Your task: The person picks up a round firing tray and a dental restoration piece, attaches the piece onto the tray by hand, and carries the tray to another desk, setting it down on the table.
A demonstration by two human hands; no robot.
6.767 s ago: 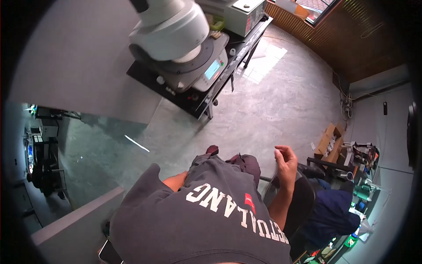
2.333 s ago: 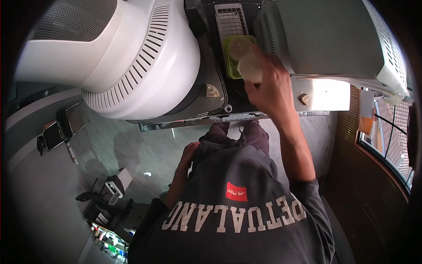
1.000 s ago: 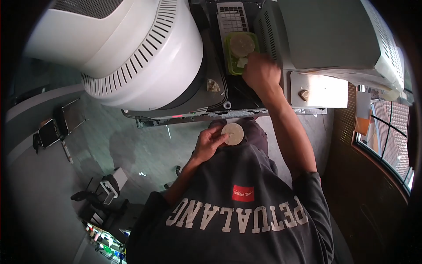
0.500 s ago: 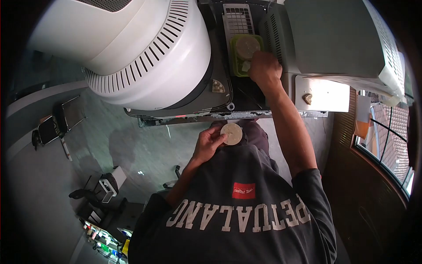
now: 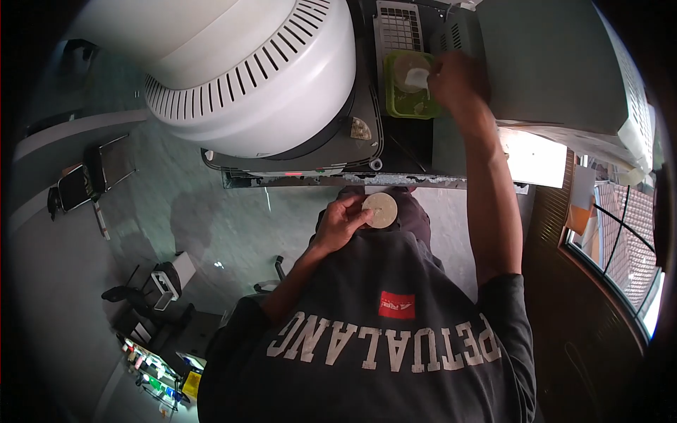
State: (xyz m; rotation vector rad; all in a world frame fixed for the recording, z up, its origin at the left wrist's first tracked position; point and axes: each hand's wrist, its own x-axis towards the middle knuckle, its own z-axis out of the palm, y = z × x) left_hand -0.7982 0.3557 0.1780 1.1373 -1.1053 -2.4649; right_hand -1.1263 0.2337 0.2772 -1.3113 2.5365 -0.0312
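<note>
My left hand (image 5: 342, 222) pinches a flat, round beige disc (image 5: 381, 210) by its edge, in front of my lap. Small marks show on the disc's face. Further up, my right hand (image 5: 458, 81) is closed on a small white piece (image 5: 417, 77) over a green plastic tray (image 5: 396, 107). Whether that piece is cloth, paper or plastic I cannot tell. Partly behind it in the tray lies another round beige disc (image 5: 403, 65). Some small pale bits also lie in the tray.
A big white vented machine (image 5: 282, 92) stands on the left of the bench, with a grey boxy machine (image 5: 557, 63) on the right. Behind the tray is a white grid basket (image 5: 398, 28). A beige perforated piece (image 5: 360, 128) and a thin dark tool (image 5: 409, 154) lie near the front edge.
My right hand has lifted and moved back from the tray's front right, with the white piece now showing in its fingers. My left hand still holds its disc at about the same place.
</note>
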